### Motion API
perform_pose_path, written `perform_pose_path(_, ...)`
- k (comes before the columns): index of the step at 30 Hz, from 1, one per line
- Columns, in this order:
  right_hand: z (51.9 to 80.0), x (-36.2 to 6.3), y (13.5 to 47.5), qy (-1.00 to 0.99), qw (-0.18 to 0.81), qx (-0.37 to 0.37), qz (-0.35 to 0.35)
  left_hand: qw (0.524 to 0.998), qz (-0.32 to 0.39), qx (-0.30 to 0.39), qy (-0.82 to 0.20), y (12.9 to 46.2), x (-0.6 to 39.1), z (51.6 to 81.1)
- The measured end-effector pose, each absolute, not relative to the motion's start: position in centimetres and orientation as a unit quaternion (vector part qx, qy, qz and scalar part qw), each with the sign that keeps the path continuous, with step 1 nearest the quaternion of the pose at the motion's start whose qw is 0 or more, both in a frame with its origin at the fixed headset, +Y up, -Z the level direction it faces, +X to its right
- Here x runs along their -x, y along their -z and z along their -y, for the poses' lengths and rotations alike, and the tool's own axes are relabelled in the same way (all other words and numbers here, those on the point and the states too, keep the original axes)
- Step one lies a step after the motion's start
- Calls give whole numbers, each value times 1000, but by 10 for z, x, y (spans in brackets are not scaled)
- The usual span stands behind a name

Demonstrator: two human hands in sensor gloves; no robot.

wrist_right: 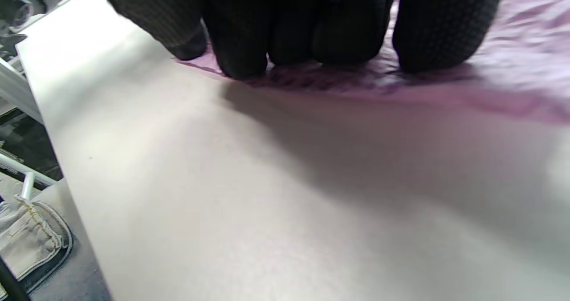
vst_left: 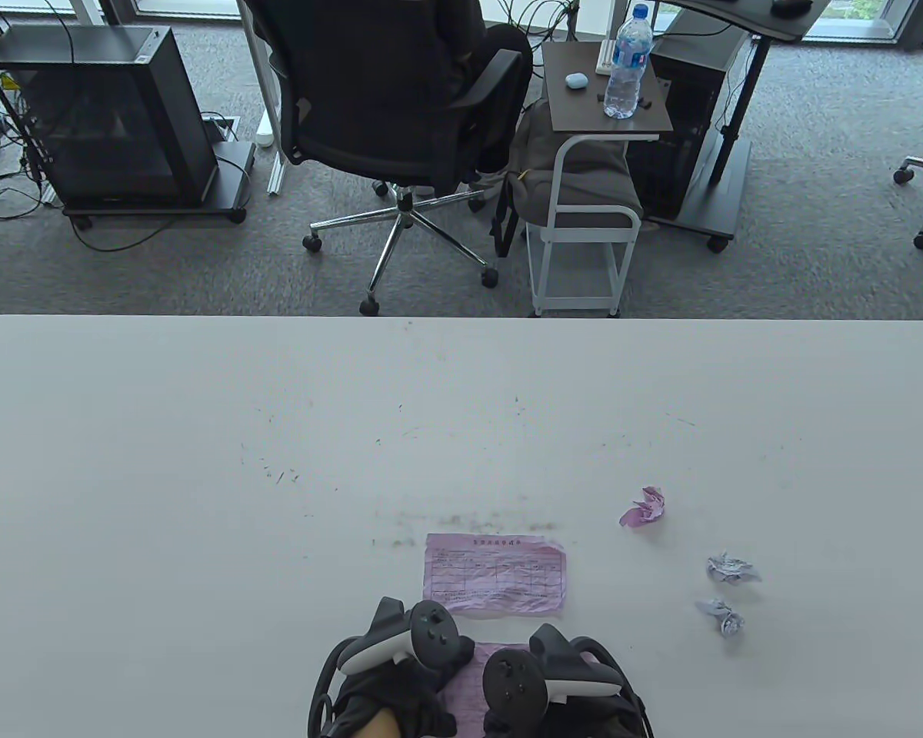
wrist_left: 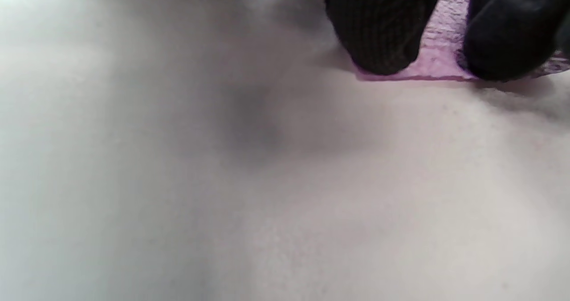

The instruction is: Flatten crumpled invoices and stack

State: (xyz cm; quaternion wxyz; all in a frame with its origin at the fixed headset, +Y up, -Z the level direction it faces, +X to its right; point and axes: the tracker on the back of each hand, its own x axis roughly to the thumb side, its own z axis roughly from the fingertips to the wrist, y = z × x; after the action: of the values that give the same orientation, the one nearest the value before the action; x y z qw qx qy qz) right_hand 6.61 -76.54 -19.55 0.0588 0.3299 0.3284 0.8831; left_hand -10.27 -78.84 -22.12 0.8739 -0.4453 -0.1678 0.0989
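A flattened pink invoice (vst_left: 496, 574) lies on the white table (vst_left: 200, 461) near the front middle. Just in front of it a second pink invoice (vst_left: 473, 680) lies flat under both hands. My left hand (vst_left: 400, 676) presses its left part; the fingertips (wrist_left: 378, 42) rest on the pink paper (wrist_left: 438, 60) at its edge. My right hand (vst_left: 554, 684) presses its right part, fingertips (wrist_right: 441, 38) flat on the paper (wrist_right: 512, 60). A crumpled pink ball (vst_left: 644, 507) and two crumpled white balls (vst_left: 731, 570) (vst_left: 723, 615) lie to the right.
Beyond the table's far edge stand an office chair (vst_left: 400, 115), a small side cart (vst_left: 600, 154) with a water bottle (vst_left: 628, 65), and a black computer case (vst_left: 100, 115). The right wrist view shows the table's edge (wrist_right: 44, 127) and a bag (wrist_right: 26, 238) below.
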Motion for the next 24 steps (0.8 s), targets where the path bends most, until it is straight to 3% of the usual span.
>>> perform_pose_path(18,768,-99,212,-889,88,-242,-379,874,169,445,-100,221,103,789)
perform_pose_path(21,758,-111,215,-907,97,-234,-336,874,169,444,-101,221,103,789)
perform_pose_path(24,742,-129,219,-948,132,-186,-223,873,170,445,-102,221,103,789)
